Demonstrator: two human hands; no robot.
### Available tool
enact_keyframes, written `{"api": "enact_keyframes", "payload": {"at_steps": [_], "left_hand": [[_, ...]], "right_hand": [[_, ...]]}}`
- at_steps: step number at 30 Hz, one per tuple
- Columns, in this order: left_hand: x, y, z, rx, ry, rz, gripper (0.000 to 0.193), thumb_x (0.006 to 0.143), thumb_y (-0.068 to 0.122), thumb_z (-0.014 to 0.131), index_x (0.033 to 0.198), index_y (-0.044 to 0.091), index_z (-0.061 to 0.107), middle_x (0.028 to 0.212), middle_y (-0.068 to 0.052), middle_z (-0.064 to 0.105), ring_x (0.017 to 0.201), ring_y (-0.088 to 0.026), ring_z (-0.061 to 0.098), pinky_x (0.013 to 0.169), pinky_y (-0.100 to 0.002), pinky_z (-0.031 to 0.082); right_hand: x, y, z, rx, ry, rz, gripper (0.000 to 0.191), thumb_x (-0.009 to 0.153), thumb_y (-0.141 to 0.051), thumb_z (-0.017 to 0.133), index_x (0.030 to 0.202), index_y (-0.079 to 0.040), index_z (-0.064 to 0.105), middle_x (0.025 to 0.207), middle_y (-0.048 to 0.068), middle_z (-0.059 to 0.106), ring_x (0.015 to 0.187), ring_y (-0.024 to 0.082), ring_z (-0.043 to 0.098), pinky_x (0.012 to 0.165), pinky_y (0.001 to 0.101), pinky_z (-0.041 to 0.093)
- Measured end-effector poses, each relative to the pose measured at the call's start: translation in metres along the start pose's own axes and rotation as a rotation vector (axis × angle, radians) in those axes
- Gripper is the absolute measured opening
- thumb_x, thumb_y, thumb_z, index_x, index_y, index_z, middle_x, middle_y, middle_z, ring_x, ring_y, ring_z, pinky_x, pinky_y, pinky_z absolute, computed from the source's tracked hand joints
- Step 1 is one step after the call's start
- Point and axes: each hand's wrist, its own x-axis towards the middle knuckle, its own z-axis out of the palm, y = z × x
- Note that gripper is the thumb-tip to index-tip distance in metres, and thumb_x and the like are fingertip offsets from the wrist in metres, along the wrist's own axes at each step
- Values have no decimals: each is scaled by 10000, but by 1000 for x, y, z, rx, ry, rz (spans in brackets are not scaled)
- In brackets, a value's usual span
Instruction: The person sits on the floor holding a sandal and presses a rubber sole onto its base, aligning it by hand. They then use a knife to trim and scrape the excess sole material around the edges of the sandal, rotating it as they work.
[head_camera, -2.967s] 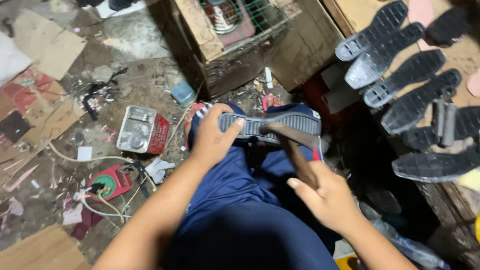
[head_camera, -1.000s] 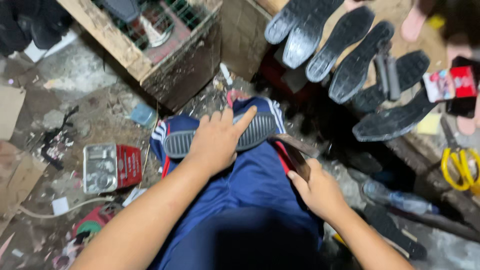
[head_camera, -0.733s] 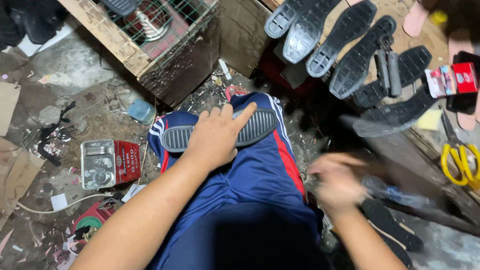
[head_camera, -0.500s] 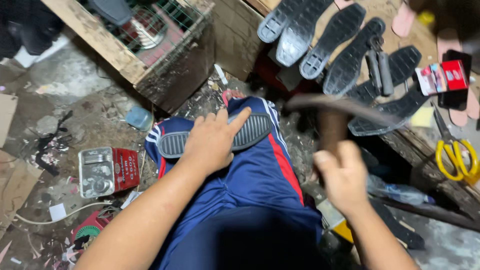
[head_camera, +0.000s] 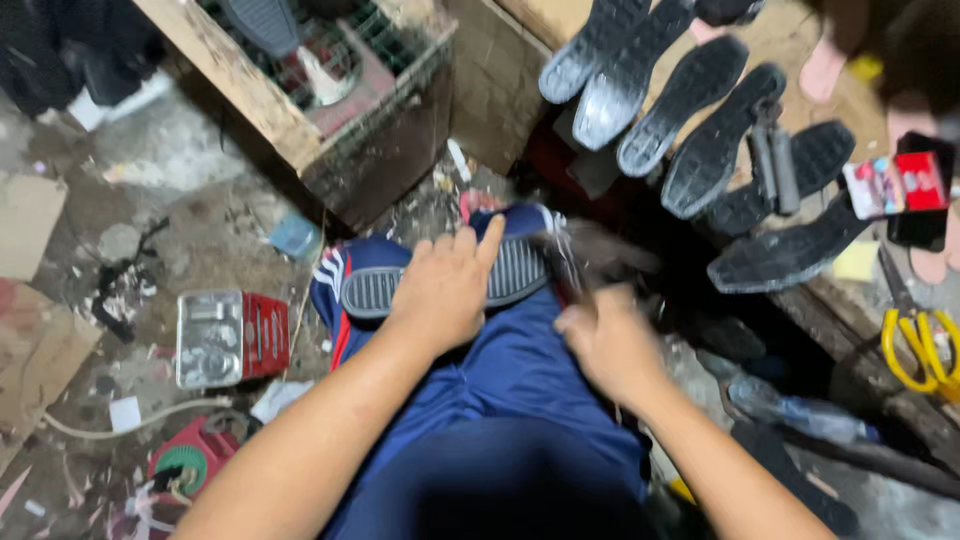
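A grey ribbed shoe sole (head_camera: 372, 292) lies across my knee, on blue trousers with red and white stripes (head_camera: 500, 370). My left hand (head_camera: 447, 283) presses flat on the sole, index finger stretched toward its right end. My right hand (head_camera: 607, 337) is fisted around a hammer (head_camera: 575, 262). The hammer is motion-blurred, and its head is down at the sole's right end.
Several black shoe soles (head_camera: 700, 130) lie on a brown board at upper right, with yellow-handled scissors (head_camera: 915, 335) further right. A wooden crate with wire mesh (head_camera: 310, 90) stands ahead. A metal tin beside a red box (head_camera: 225, 335) sits on the littered floor at left.
My right hand swung the hammer out to the right, raised it, and has brought it down onto the sole's right end. My left hand stayed on the sole.
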Motion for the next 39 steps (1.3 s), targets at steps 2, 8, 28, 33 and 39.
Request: {"api": "enact_keyframes", "payload": {"at_steps": [2, 8, 28, 33, 39], "left_hand": [[1, -3, 4, 12, 37, 0, 913, 694, 165, 808, 1477, -37, 385, 1091, -156, 601, 993, -321, 620, 845, -437, 458], [3, -4, 5, -97, -38, -47, 821, 617, 202, 861, 1300, -20, 461, 1101, -162, 617, 1041, -332, 620, 891, -442, 451], [-15, -4, -9, -206, 177, 42, 924, 558, 202, 859, 1344, -46, 443, 1213, -194, 574, 1180, -350, 541, 997, -516, 358], [-74, -30, 9, -385, 632, -270, 745, 719, 161, 836, 1377, 28, 513, 1364, -172, 590, 1310, -320, 541, 1101, -468, 376], [-87, -46, 56, -1213, 673, -556, 437, 870, 168, 781, 1240, 15, 605, 1042, -80, 672, 958, -134, 634, 881, -289, 528]], "right_hand": [[8, -17, -2, -411, -280, -183, 314, 951, -272, 737, 1038, 12, 635, 822, 133, 666, 719, 200, 667, 656, 331, 508], [-16, -41, -31, 663, 216, -53, 273, 1028, -258, 607, 1209, -61, 549, 876, 44, 656, 753, 182, 664, 704, 335, 577], [-36, 31, 9, -284, -379, 290, 469, 861, -356, 705, 1175, -21, 606, 936, 206, 716, 885, 333, 706, 806, 423, 534], [-32, 33, 2, -342, -394, 317, 461, 841, -338, 730, 1184, -50, 618, 886, 177, 723, 841, 299, 709, 774, 400, 541], [-27, -26, -27, 159, -84, 267, 445, 919, -198, 647, 1286, 39, 559, 986, 100, 733, 799, 248, 697, 718, 341, 580]]}}
